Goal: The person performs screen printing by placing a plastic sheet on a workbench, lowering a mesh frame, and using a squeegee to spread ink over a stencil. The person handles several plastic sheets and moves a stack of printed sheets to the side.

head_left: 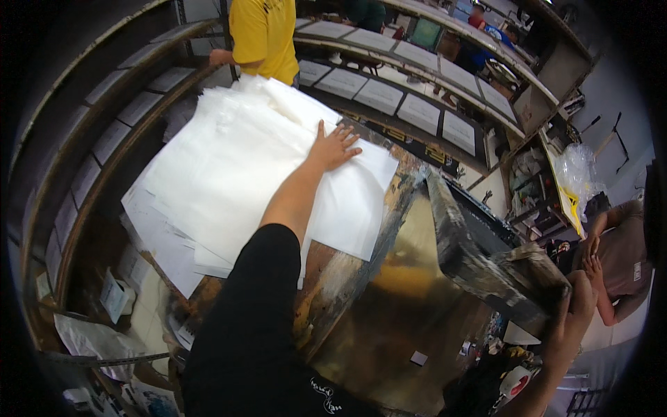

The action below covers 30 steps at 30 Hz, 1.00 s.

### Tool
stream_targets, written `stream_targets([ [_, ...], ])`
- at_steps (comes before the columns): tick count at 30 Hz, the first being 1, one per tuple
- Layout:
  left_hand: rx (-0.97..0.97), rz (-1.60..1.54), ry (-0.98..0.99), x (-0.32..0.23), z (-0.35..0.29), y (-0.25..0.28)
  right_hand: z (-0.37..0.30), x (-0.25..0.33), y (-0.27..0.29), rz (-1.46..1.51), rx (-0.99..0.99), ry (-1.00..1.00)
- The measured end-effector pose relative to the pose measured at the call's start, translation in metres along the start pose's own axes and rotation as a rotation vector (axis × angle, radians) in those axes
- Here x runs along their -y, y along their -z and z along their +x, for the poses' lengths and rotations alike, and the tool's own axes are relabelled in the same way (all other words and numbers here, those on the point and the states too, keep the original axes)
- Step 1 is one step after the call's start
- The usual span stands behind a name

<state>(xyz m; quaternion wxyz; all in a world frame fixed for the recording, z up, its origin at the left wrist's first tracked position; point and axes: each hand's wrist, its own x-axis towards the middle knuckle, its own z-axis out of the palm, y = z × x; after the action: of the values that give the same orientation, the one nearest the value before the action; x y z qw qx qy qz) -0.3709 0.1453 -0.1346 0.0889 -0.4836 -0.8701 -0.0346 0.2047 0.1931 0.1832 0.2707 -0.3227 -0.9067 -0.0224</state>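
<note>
My left hand point(333, 147) lies on a large pile of thin white sheets point(222, 156), its fingers spread and pressing near the pile's right side. The sheets overlap unevenly, and a few stick out at the lower left. At the right, my right hand point(578, 302) is closed round the near end of a worn, paint-stained wooden screen-printing frame point(472, 272). That frame is tilted up above a glossy brown printing table point(410, 306). A small pale square point(419, 358) rests on the table's near part.
Curved-looking racks with flat sheets point(379, 95) stand behind and to the left. A person in a yellow shirt point(264, 35) stands beyond the pile. Another person in a brown shirt point(615, 250) is close at the right. Clear plastic wrap point(577, 167) hangs behind the frame.
</note>
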Motion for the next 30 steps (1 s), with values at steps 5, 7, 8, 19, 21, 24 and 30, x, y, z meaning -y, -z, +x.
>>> stream_targets([
  [5, -0.476, -0.146, -0.269, -0.036, -0.074, 0.039, -0.002, 0.013, 0.001, -0.099, -0.036, 0.068],
  [7, -0.376, -0.245, -0.312, -0.045, -0.140, 0.059, -0.004, 0.012, 0.000, -0.098, -0.039, 0.064],
  [8, -0.266, -0.274, -0.239, -0.043, -0.183, 0.069, -0.006, 0.011, 0.000, -0.102, -0.032, 0.070],
  [19, -0.027, -0.243, 0.519, -0.037, -0.425, 0.094, -0.012, -0.002, -0.010, -0.188, -0.012, 0.017],
  [21, -0.522, -0.061, 0.468, -0.033, -0.437, 0.102, -0.011, -0.006, -0.010, -0.163, 0.038, 0.069],
  [24, -0.730, -0.275, 0.671, 0.001, -0.476, 0.122, -0.009, -0.013, -0.013, -0.151, 0.061, 0.050],
  [30, -0.294, -0.374, 1.418, 0.131, -0.574, 0.153, -0.010, -0.021, -0.024, -0.118, -0.029, 0.144],
])
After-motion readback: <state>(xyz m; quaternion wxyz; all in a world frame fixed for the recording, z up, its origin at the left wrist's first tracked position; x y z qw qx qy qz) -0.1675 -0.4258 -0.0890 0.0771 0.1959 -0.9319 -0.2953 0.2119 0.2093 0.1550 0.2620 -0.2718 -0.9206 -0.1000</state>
